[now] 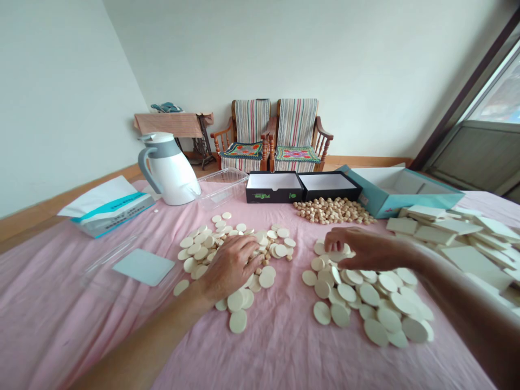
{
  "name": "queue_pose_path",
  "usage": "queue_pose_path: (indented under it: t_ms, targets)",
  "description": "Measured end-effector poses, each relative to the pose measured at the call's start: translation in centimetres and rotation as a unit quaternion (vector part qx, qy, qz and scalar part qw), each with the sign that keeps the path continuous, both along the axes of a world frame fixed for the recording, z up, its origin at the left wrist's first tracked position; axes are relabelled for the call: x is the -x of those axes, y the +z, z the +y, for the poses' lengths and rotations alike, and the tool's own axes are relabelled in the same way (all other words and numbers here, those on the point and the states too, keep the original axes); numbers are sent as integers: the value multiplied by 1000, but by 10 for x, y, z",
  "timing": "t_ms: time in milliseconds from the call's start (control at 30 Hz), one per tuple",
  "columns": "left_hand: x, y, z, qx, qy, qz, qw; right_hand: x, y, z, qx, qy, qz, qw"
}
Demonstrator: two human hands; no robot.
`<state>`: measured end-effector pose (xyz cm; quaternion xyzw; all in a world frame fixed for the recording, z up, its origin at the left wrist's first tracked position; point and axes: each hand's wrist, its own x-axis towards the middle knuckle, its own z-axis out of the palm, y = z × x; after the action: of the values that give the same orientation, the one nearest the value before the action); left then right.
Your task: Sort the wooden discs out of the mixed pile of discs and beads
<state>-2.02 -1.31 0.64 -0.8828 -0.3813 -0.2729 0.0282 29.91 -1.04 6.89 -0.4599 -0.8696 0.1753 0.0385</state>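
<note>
My left hand (233,265) rests over a loose pile of pale wooden discs (238,300), fingers stretched out and slightly bent. Small wooden beads (266,259) lie among the discs by its fingertips. Over the far edge of a second pile of discs (369,294) is my right hand (357,246). Its fingers curl downward with the thumb apart from them, and discs lie right beneath. No disc is plainly held in either hand; the undersides of both are hidden.
Behind the discs are a heap of wooden beads (333,210), two black boxes (274,195), a blue box (390,203) and a clear plastic tray (223,184). Square wooden tiles (471,254) are piled right. A white jug (173,173) and tissue pack (114,208) stand left.
</note>
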Motion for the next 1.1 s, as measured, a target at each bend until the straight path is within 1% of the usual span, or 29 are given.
queue_pose_path:
  t_ms: [67, 133, 200, 267, 367, 467, 567, 633, 700, 800, 867, 1000, 1067, 1100]
  targets:
    - [0, 0, 0, -5, -2, -1, 1000, -4, 3, 3, 13, -3, 1, 1000]
    - [-1, 0, 0, -7, -2, -1, 1000, 5, 0, 10, 3, -20, 18, 1000]
    - [-1, 1, -1, -7, -1, -3, 1000, 25, -8, 20, -23, -29, 37, 999]
    - [-1, 2, -2, -8, -2, -5, 1000, 49, -19, 30, -61, -25, 49, 997]
    - [0, 2, -3, -10, -5, 0, 1000, 81, -35, 44, -109, -19, 40, 993]
    - [1, 1, -2, -6, -9, 8, 1000, 101, -48, 55, -125, -35, 10, 991]
    - [2, -2, -1, -2, -11, 10, 1000, 110, -55, 61, -130, -46, -4, 990]
    - [2, -3, -1, -2, -11, 11, 1000, 109, -55, 62, -135, -53, -2, 989]
    - [2, -3, -1, -2, -11, 11, 1000, 101, -52, 60, -144, -64, 12, 987]
    - [2, -2, -1, 0, -14, 12, 1000, 79, -38, 49, -124, -59, 44, 990]
    - [2, -2, -1, 2, -14, 10, 1000, 58, -24, 37, -78, -28, 42, 996]
    - [2, -3, 0, -1, -11, 9, 1000, 22, 3, 16, 39, 32, -21, 999]
    - [2, -4, 0, -5, -11, 7, 1000, 14, 10, 15, 85, 56, -40, 994]
    - [2, -4, 0, -6, -11, 7, 1000, 14, 10, 17, 92, 60, -39, 993]
